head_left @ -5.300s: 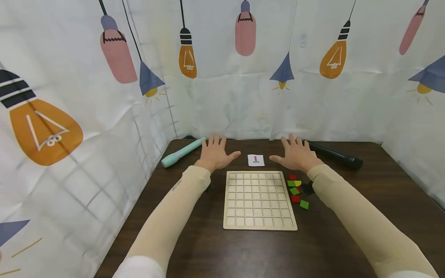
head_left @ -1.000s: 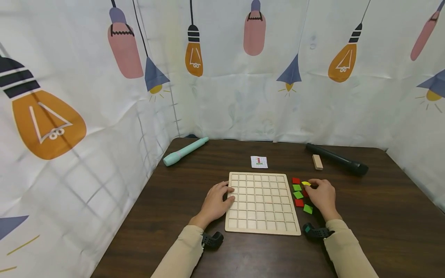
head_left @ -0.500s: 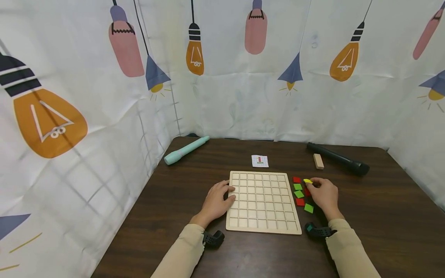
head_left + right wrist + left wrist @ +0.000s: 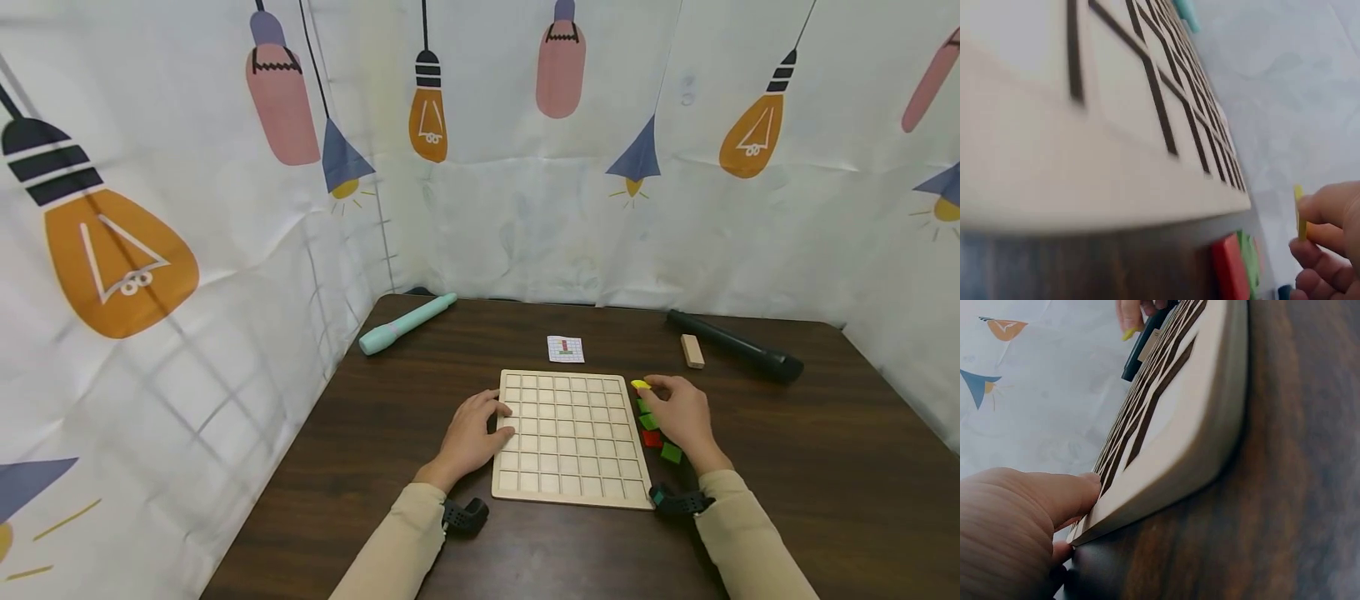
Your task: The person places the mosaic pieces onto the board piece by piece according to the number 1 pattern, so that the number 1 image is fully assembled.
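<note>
A pale wooden grid board lies on the dark table. My left hand rests at its left edge, with thumb and fingers touching the rim; the thumb lies on top in the left wrist view. Just beyond the board's far right corner, my right hand pinches a small yellow tile between thumb and fingers. The right wrist view shows this yellow tile edge-on, lifted. Beneath that hand lie green tiles and a red tile, partly hidden by the fingers.
Behind the board lies a small pattern card with a red and green figure. A wooden block and a black cylinder lie at the back right. At the back left is a mint-green cylinder. A printed curtain hangs behind.
Both hands were spread flat at the table's back at first. Since a second ago, my right hand has moved left towards the board with the yellow tile. My left hand stays at the board's edge.
</note>
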Motion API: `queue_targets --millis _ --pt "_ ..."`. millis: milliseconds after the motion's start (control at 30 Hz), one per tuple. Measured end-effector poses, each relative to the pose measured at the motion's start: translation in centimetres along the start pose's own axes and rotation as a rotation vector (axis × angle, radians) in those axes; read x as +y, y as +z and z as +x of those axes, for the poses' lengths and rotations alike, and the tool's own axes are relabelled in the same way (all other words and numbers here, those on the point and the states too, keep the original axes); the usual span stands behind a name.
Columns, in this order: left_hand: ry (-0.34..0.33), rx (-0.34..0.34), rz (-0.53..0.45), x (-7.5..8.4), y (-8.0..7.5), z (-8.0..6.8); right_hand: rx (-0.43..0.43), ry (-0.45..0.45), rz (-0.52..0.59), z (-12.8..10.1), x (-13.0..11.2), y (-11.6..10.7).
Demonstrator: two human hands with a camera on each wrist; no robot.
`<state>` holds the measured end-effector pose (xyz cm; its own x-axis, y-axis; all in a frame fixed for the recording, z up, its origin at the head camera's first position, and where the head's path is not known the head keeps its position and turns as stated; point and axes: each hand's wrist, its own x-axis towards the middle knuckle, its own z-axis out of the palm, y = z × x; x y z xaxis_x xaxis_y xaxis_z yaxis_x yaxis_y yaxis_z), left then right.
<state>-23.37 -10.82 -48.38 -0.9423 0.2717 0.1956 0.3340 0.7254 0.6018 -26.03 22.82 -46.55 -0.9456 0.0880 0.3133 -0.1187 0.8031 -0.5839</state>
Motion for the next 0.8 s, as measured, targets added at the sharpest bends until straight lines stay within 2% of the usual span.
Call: queue_targets --millis 233,400,567,800 --pt "-0.013 -0.004 -0.031 -0.1 -0.1 0.0 -0.089 -0.019 0.146 0.6 -3.2 -0.2" --pt "-0.031 -0.009 -0.029 -0.4 -0.3 -0.3 -0.147 -0.045 0.179 0.7 -5.4 1.0" --pt "-0.021 -0.004 -0.031 -0.4 -0.3 -0.3 -0.199 -0.072 0.177 0.8 -6.5 2.7" --pt "-0.013 -0.002 -0.027 -0.1 -0.1 0.0 -0.221 -0.145 0.202 0.9 -6.8 4.8"
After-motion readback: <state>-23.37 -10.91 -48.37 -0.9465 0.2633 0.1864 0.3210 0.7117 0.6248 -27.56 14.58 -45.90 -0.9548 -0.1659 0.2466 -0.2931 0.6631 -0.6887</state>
